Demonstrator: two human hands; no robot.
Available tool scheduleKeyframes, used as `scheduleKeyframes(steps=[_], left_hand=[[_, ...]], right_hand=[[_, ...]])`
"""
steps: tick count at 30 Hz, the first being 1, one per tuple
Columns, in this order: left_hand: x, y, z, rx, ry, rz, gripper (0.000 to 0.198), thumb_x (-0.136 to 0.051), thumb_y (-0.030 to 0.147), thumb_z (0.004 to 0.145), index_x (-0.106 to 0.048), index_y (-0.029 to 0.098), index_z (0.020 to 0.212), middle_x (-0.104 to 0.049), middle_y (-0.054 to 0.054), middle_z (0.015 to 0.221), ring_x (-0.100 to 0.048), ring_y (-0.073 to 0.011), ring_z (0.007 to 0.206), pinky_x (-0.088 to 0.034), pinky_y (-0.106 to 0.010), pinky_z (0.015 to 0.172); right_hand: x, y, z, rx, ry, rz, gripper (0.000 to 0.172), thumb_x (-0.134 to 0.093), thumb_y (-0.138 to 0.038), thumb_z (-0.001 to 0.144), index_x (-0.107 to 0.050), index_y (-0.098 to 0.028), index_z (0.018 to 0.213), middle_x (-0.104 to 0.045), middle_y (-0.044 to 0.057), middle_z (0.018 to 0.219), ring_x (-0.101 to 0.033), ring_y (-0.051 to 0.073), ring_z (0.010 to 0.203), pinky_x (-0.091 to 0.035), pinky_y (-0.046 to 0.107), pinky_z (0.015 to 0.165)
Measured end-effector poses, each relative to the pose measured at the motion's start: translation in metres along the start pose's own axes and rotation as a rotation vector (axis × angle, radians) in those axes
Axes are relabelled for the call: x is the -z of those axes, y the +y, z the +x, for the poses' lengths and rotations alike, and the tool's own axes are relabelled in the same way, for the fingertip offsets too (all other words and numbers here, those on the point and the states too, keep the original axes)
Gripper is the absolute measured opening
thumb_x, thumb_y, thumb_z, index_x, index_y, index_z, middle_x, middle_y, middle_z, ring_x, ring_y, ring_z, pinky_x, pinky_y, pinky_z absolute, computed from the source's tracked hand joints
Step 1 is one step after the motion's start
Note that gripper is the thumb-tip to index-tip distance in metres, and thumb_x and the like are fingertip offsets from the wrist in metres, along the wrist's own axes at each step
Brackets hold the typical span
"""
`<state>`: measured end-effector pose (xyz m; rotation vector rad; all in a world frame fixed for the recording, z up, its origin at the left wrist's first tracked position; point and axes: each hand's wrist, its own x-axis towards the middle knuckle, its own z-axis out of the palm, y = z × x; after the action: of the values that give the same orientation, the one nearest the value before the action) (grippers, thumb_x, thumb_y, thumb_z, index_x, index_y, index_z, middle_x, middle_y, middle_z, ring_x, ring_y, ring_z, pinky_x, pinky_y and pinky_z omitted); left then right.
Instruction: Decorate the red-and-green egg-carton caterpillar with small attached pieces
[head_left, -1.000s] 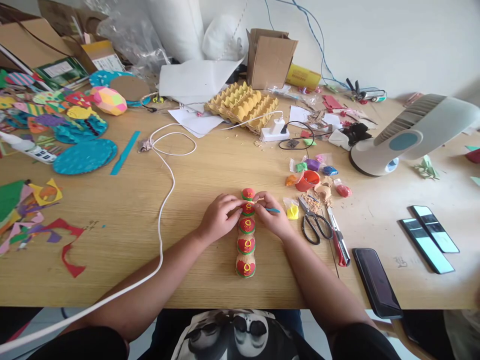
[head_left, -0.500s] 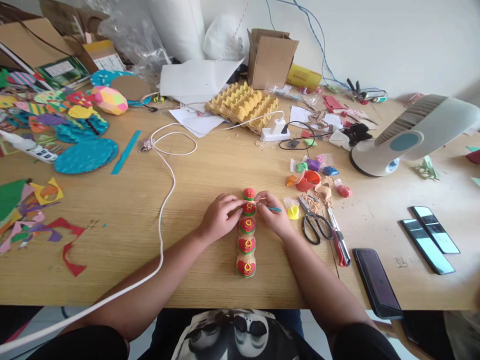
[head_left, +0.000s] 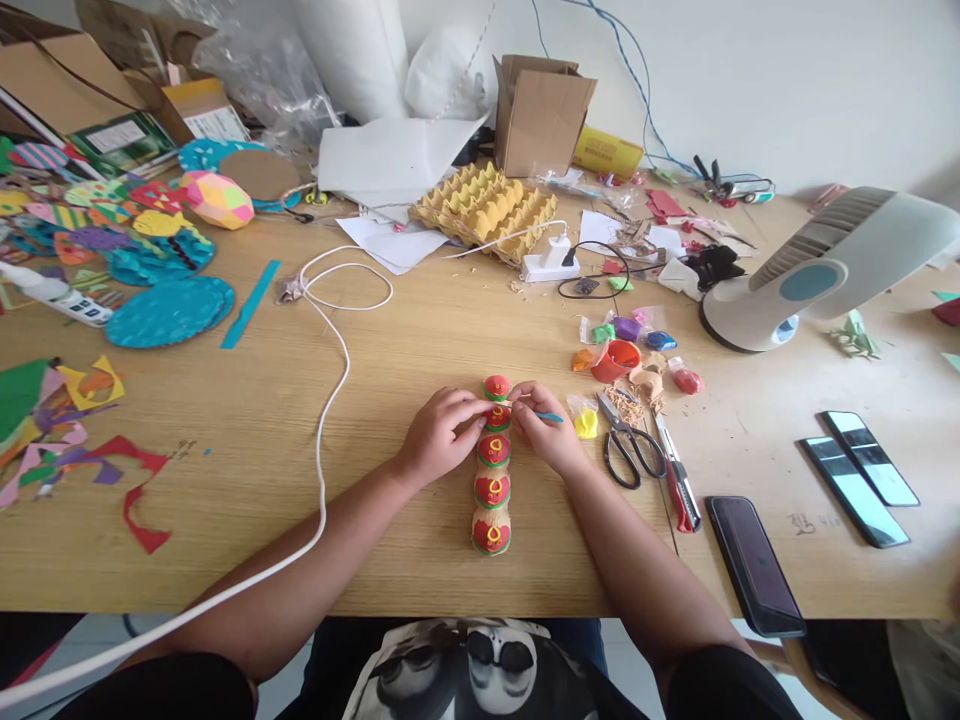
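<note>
Strip of five rounded bumps with red, green and yellow faces [head_left: 493, 490] lies lengthwise on the light wood desk [head_left: 420, 570], between both forearms. Left hand [head_left: 444, 432]: fingers bunched at second bump from far end; can't tell if they pinch anything. Right hand [head_left: 541, 425] opposite, pinching slim blue tool [head_left: 552, 417]. Just right of it: yellow clay in clear bag [head_left: 586, 422], then black-handled metal scissors [head_left: 622, 430].
</note>
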<state>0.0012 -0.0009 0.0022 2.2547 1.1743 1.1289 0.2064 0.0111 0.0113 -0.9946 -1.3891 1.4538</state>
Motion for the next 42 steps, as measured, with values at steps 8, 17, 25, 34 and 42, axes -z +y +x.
scheduleKeyframes(steps=[8, 17, 25, 34, 42], left_hand=[[0.001, 0.002, 0.0, -0.01, 0.028, -0.016, 0.026, -0.057, 0.018, 0.096, -0.069, 0.024, 0.119, -0.07, -0.006, 0.105, -0.064, -0.0201, 0.101, -0.053, -0.037, 0.093], [0.0, 0.0, -0.001, -0.007, 0.02, 0.003, 0.024, -0.058, 0.018, 0.096, -0.071, 0.021, 0.115, -0.07, -0.007, 0.101, -0.063, -0.0202, 0.098, -0.052, -0.037, 0.09], [0.0, 0.0, 0.0, -0.009, 0.034, 0.001, 0.026, -0.058, 0.017, 0.095, -0.071, 0.023, 0.117, -0.07, -0.006, 0.101, -0.063, -0.0201, 0.097, -0.053, -0.037, 0.089], [0.0, 0.0, -0.001, -0.009, 0.024, -0.005, 0.026, -0.058, 0.018, 0.096, -0.07, 0.023, 0.118, -0.07, -0.006, 0.103, -0.063, -0.0204, 0.1, -0.053, -0.038, 0.092], [0.001, 0.001, 0.0, -0.009, 0.022, -0.011, 0.025, -0.057, 0.018, 0.096, -0.07, 0.023, 0.116, -0.07, -0.006, 0.101, -0.063, -0.0201, 0.099, -0.053, -0.038, 0.091]], right_hand=[[-0.002, -0.008, -0.001, -0.045, -0.049, -0.019, 0.029, -0.058, -0.05, 0.093, -0.053, -0.023, 0.104, -0.044, -0.007, 0.064, -0.036, 0.011, 0.055, -0.028, 0.025, 0.053], [-0.002, -0.009, -0.001, -0.053, -0.062, -0.025, 0.028, -0.058, -0.049, 0.093, -0.053, -0.023, 0.104, -0.044, -0.007, 0.063, -0.037, 0.011, 0.055, -0.028, 0.024, 0.053], [0.001, -0.005, -0.001, 0.002, -0.027, -0.012, 0.027, -0.059, -0.048, 0.093, -0.053, -0.024, 0.102, -0.045, -0.007, 0.064, -0.039, 0.011, 0.058, -0.03, 0.025, 0.055], [-0.001, -0.009, -0.002, -0.042, -0.075, -0.006, 0.03, -0.059, -0.049, 0.092, -0.053, -0.023, 0.105, -0.044, -0.007, 0.063, -0.037, 0.011, 0.055, -0.028, 0.025, 0.054], [0.0, -0.014, -0.003, -0.088, -0.071, 0.005, 0.025, -0.06, -0.044, 0.09, -0.054, -0.023, 0.102, -0.04, -0.008, 0.058, -0.035, 0.01, 0.052, -0.026, 0.024, 0.052]])
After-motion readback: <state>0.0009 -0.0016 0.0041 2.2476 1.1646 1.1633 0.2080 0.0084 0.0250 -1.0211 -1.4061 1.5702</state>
